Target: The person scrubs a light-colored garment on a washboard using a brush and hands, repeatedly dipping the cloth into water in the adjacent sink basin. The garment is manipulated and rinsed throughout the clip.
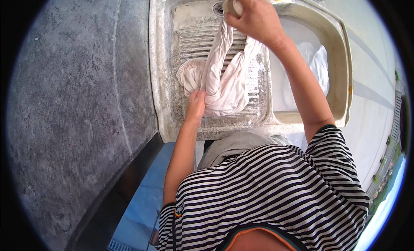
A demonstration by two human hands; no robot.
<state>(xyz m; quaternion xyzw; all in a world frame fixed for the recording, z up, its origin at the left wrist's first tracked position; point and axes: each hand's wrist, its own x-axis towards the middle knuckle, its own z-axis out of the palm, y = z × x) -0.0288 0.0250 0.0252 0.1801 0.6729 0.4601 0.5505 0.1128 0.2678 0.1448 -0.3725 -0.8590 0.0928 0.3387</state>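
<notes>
While the left hand [196, 107] grips the cloth [228, 93], the right hand [258, 18] is wrapped round a pale block [235, 7].
The cloth lies on the ridged board [194, 37], probably gripped so it won't slide; bare ridges give room at upper left, less toward the divider [268, 106] at right.

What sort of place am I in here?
Probably an open-air laundry area: a sink with a ridged washboard, a neighbouring basin of cloudy water with white cloth in it, and greenery and sky beyond.
</notes>
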